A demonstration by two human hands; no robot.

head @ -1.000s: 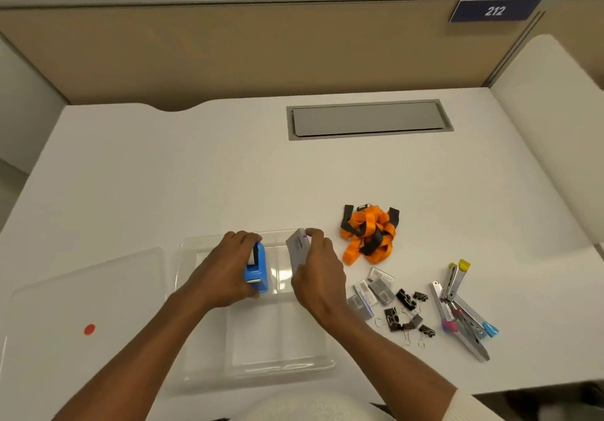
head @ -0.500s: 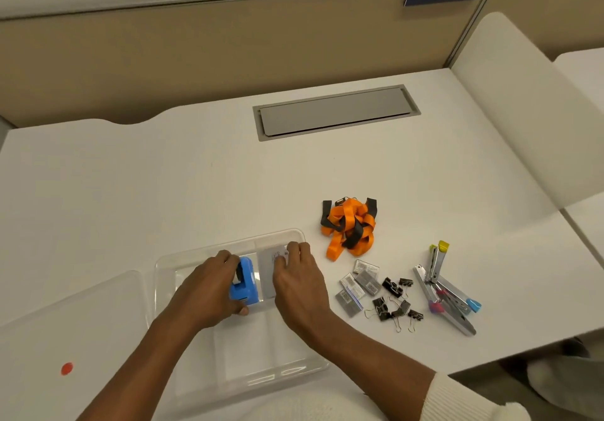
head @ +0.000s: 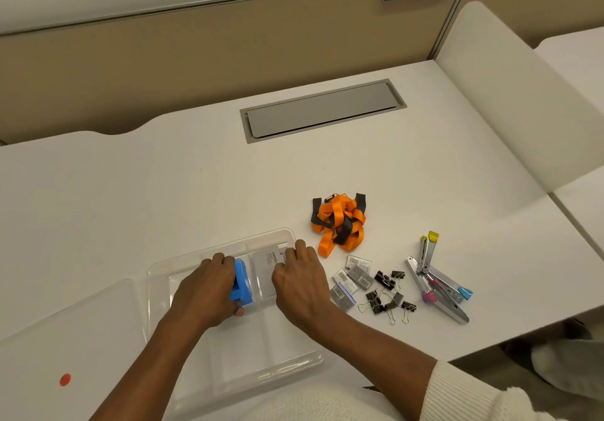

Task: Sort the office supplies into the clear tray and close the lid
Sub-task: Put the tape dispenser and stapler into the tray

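Toward the near left of the tabletop sits the clear tray point(head: 157, 277), and both my hands are inside its far compartments. My left hand point(head: 204, 293) has its fingers curled around the blue dispenser point(head: 242, 285), which now stands on the tray floor beside the divider; a second ago it was held just above. My right hand point(head: 302, 281) has laid the grey box point(head: 266, 268) flat in the far right compartment, where a second ago the box stood tilted up between the fingers. Those fingers point(head: 299, 247) now lie pressed together, flat along the box's right edge, touching it rather than pinching it. I judge both pieces as good as placed, so two supplies are sorted and each hand is about free to let go.

Just left of the tray, at the near left corner of the tabletop, the lid point(head: 72, 339) lies flat with its red dot point(head: 65, 379) showing, not yet fitted. To the right of the tray, well short of the tabletop's right edge, the rest waits: the orange lanyards point(head: 338, 221) in a tangle, the small staple boxes point(head: 351, 278) just beside my right wrist, the black binder clips point(head: 389, 293) next to them, and the metal clamps point(head: 438, 281) furthest out. Most of the sorting remains, I judge.
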